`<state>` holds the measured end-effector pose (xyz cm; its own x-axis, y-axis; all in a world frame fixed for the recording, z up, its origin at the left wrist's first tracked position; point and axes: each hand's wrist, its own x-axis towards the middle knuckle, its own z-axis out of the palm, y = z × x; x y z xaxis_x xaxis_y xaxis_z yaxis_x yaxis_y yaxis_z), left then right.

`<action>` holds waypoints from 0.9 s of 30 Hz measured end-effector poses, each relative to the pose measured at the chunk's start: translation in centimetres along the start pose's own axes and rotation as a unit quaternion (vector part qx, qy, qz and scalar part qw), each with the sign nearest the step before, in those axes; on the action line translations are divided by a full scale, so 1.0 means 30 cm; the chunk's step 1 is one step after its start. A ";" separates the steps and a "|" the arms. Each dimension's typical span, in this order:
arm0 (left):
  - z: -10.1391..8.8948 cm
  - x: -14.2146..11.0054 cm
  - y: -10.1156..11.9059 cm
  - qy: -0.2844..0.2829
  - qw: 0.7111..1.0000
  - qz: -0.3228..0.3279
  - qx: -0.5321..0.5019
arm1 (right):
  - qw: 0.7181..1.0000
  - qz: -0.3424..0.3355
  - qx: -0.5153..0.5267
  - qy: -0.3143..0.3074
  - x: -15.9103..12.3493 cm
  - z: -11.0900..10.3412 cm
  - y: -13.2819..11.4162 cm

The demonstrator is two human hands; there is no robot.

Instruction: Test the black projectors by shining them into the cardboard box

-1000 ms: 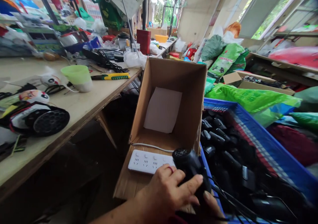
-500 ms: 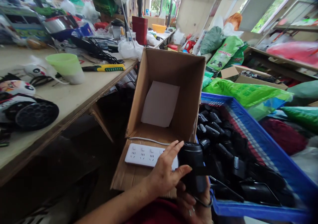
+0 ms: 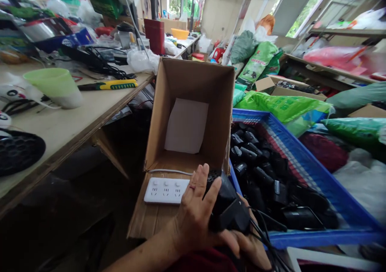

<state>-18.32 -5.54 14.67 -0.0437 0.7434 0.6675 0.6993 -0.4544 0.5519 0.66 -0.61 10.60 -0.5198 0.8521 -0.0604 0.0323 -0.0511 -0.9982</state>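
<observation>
A black corded device (image 3: 227,203) with a rounded body and a flatter base end is tilted in front of me, beside the white power strip (image 3: 165,190). Its exact kind does not show. My right hand (image 3: 251,248) holds it from below and the right, with most fingers hidden behind it. Against its left side rests my left hand (image 3: 196,207), fingers stretched and spread, partly covering the right end of the strip. Black cables (image 3: 265,232) trail down at the right. The strip lies on a flap of the cardboard box (image 3: 189,77), a white sheet (image 3: 187,125) inside.
At right, a blue crate (image 3: 301,147) holds several black devices. On the left workbench (image 3: 60,135) are a pale green cup (image 3: 56,87), a yellow-and-black handled tool (image 3: 110,84) and a round black part (image 3: 21,151). Bags and boxes crowd the background.
The black device has tipped and turned, its base end now facing me. My left fingers have spread wider along its side. The view has shifted right, and cables now show at the right.
</observation>
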 end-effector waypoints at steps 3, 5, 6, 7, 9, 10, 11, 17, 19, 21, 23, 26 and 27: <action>-0.018 0.001 -0.020 -0.018 0.998 0.012 -0.066 | 0.999 -0.041 0.012 -0.021 0.005 -0.031 -0.043; -0.036 0.007 -0.020 -0.063 0.992 0.007 -0.105 | 0.997 -0.061 -0.012 -0.046 0.001 -0.051 -0.063; -0.041 0.011 -0.017 -0.079 0.990 0.011 -0.117 | 0.996 -0.063 -0.023 -0.057 -0.004 -0.062 -0.069; -0.043 0.015 -0.011 -0.085 0.988 0.014 -0.126 | 0.996 -0.058 -0.027 -0.065 -0.012 -0.074 -0.072; -0.033 0.021 0.004 -0.092 0.986 0.008 -0.142 | 0.996 -0.047 -0.020 -0.068 -0.035 -0.099 -0.074; -0.021 0.025 0.013 -0.100 0.983 0.000 -0.154 | 0.997 -0.043 -0.011 -0.063 -0.050 -0.112 -0.073; -0.005 0.028 0.022 -0.110 0.979 0.000 -0.171 | 0.998 -0.034 -0.001 -0.059 -0.068 -0.125 -0.072; 0.082 0.057 0.086 -0.180 0.925 -0.004 -0.334 | 0.993 -0.012 0.115 0.010 -0.182 -0.185 -0.054; 0.087 0.069 0.103 -0.214 0.892 -0.053 -0.394 | 0.988 -0.010 0.149 0.032 -0.196 -0.181 -0.033; 0.083 0.080 0.115 -0.241 0.858 -0.092 -0.444 | 0.984 -0.003 0.171 0.045 -0.196 -0.167 -0.004; 0.077 0.087 0.122 -0.251 0.840 -0.111 -0.469 | 0.982 0.004 0.180 0.056 -0.187 -0.153 0.027; 0.071 0.097 0.129 -0.259 0.838 -0.137 -0.460 | 0.980 0.025 0.189 0.048 -0.175 -0.153 0.055; 0.070 0.101 0.130 -0.263 0.840 -0.146 -0.452 | 0.981 0.034 0.190 0.037 -0.173 -0.159 0.058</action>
<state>-14.21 -4.03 17.80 0.3672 0.8943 0.2558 -0.1238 -0.2256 0.9663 7.50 -2.62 9.19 -0.4637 0.8749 -0.1399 -0.2626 -0.2865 -0.9214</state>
